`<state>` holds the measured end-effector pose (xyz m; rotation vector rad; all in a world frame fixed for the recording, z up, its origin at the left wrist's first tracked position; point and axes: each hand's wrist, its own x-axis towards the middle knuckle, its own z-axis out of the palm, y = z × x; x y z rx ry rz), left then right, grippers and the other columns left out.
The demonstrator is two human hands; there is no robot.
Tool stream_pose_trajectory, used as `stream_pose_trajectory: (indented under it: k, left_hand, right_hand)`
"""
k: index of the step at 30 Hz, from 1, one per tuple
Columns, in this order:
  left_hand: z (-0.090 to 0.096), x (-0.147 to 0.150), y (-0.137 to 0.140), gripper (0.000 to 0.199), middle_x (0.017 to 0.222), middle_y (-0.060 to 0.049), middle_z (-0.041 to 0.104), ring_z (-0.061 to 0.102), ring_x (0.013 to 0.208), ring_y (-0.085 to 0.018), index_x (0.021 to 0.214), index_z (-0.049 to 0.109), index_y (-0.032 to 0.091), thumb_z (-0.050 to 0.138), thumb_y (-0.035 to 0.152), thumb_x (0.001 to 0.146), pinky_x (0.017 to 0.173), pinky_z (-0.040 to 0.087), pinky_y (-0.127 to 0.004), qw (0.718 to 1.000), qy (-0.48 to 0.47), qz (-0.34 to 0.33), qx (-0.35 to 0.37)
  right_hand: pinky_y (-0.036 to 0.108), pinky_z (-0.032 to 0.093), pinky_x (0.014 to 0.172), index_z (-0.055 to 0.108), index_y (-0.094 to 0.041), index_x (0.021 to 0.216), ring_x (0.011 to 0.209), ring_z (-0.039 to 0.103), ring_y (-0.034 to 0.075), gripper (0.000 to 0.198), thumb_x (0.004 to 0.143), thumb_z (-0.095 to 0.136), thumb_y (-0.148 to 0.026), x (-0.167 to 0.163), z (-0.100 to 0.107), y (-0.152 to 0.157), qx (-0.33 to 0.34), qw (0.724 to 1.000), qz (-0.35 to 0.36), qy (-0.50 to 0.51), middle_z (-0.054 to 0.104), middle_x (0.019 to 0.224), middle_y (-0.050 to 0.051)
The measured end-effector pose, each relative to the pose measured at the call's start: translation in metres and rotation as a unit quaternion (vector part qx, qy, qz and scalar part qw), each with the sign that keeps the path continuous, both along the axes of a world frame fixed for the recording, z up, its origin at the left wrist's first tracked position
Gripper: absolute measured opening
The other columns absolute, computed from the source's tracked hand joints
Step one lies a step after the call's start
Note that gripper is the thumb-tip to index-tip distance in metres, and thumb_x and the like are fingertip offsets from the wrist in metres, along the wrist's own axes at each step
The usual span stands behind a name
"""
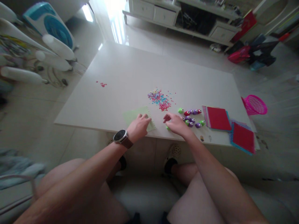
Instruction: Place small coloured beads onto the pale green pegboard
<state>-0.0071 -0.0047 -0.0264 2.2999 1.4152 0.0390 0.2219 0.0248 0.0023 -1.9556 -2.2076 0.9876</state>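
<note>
White tabletop (130, 71) already carries a confetti heap (160, 99) beyond the hands — left hand (139, 126) presses flat on green sheet (135, 115), right hand (176, 123) pinches a green punch (167, 127), paper stacks (230, 126) unpunched beside it.

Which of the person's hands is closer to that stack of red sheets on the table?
The right. The right hand rests near the table's front edge, with only the small craft punches between it and the red sheets. The left hand lies farther off, on the pale green sheet.

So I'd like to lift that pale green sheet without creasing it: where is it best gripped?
Probably by its free left edge, from the left: the pale green sheet lies flat on the table, and the left hand covers its right end.
</note>
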Motion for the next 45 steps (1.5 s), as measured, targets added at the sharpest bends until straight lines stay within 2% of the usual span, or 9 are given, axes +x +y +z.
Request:
stream_pose_trajectory:
  k: [4, 10, 18, 24, 30, 33, 36, 42, 45]
  left_hand:
    - [-0.003, 0.0, 0.0, 0.04, 0.125, -0.013, 0.065, 0.056, 0.119, -0.031, 0.113, 0.066, 0.022, 0.07, 0.008, 0.075, 0.089, 0.06, -0.041, 1.0, -0.005, 0.0, 0.005]
    - [-0.001, 0.003, 0.001, 0.036, 0.133, -0.014, 0.063, 0.055, 0.123, -0.031, 0.114, 0.066, 0.017, 0.065, 0.006, 0.08, 0.096, 0.058, -0.04, 1.0, 0.008, 0.009, -0.024]
    - [0.001, 0.008, -0.003, 0.038, 0.137, -0.017, 0.061, 0.053, 0.128, -0.034, 0.12, 0.065, 0.015, 0.065, 0.007, 0.083, 0.1, 0.057, -0.043, 0.999, 0.021, 0.012, -0.028]
    - [0.001, 0.007, -0.003, 0.037, 0.134, -0.016, 0.062, 0.053, 0.128, -0.033, 0.12, 0.066, 0.016, 0.065, 0.008, 0.083, 0.101, 0.057, -0.042, 0.999, 0.02, 0.01, -0.025]
    - [0.006, 0.009, -0.001, 0.037, 0.136, -0.015, 0.062, 0.053, 0.129, -0.033, 0.123, 0.067, 0.016, 0.066, 0.012, 0.086, 0.102, 0.057, -0.041, 0.999, 0.029, 0.012, -0.038]
    - [0.01, 0.009, -0.002, 0.042, 0.142, -0.016, 0.059, 0.053, 0.132, -0.034, 0.132, 0.067, 0.017, 0.067, 0.018, 0.089, 0.104, 0.055, -0.042, 0.998, 0.047, 0.025, -0.042]
    - [0.012, 0.01, -0.005, 0.054, 0.15, -0.018, 0.055, 0.05, 0.136, -0.037, 0.148, 0.058, 0.018, 0.066, 0.03, 0.096, 0.104, 0.055, -0.044, 0.995, 0.072, 0.058, -0.045]
    - [0.018, 0.022, -0.013, 0.074, 0.158, -0.02, 0.05, 0.048, 0.143, -0.038, 0.164, 0.041, 0.017, 0.066, 0.039, 0.098, 0.107, 0.054, -0.052, 0.989, 0.117, 0.086, -0.038]
    - [0.024, 0.034, -0.018, 0.065, 0.158, -0.02, 0.051, 0.048, 0.144, -0.038, 0.157, 0.049, 0.017, 0.065, 0.037, 0.098, 0.109, 0.054, -0.054, 0.989, 0.122, 0.078, -0.028]
  right_hand:
    - [0.04, 0.048, 0.099, 0.07, -0.019, 0.109, 0.109, 0.072, 0.027, 0.026, 0.088, 0.059, -0.008, -0.004, -0.003, -0.003, -0.071, 0.997, 0.033, -0.013, 0.08, 0.11, 0.008]
    - [0.049, 0.042, 0.109, 0.069, -0.021, 0.129, 0.13, 0.064, 0.034, 0.042, 0.09, 0.056, -0.012, -0.003, -0.003, -0.003, 0.049, 0.996, 0.014, -0.075, 0.074, 0.13, 0.015]
    - [0.054, 0.039, 0.111, 0.07, -0.021, 0.119, 0.121, 0.068, 0.032, 0.032, 0.094, 0.051, -0.012, -0.004, -0.009, -0.007, -0.016, 0.997, 0.029, -0.065, 0.078, 0.119, 0.009]
    - [0.054, 0.041, 0.111, 0.064, -0.019, 0.135, 0.139, 0.056, 0.036, 0.048, 0.089, 0.052, -0.011, 0.003, -0.012, 0.004, 0.08, 0.995, -0.016, -0.057, 0.067, 0.144, 0.016]
    - [0.047, 0.039, 0.11, 0.068, -0.02, 0.125, 0.125, 0.066, 0.029, 0.038, 0.093, 0.051, -0.009, 0.0, 0.002, 0.008, 0.058, 0.997, -0.02, -0.055, 0.077, 0.125, 0.009]
    - [0.04, 0.043, 0.102, 0.07, -0.019, 0.12, 0.117, 0.069, 0.027, 0.028, 0.098, 0.052, -0.013, -0.009, 0.014, -0.003, 0.057, 0.995, 0.042, -0.076, 0.078, 0.119, 0.01]
    - [0.033, 0.048, 0.084, 0.073, -0.018, 0.107, 0.101, 0.074, 0.025, 0.022, 0.099, 0.053, -0.017, -0.02, 0.027, -0.027, 0.005, 0.984, 0.158, -0.085, 0.079, 0.111, 0.011]
    - [0.041, 0.06, 0.078, 0.078, -0.013, 0.113, 0.1, 0.078, 0.036, 0.024, 0.099, 0.061, -0.024, -0.065, 0.027, -0.111, -0.147, 0.91, 0.357, -0.154, 0.08, 0.109, 0.017]
    - [0.045, 0.065, 0.081, 0.077, -0.011, 0.118, 0.102, 0.078, 0.036, 0.026, 0.102, 0.063, -0.027, -0.091, 0.018, -0.145, -0.172, 0.879, 0.431, -0.115, 0.079, 0.114, 0.017]
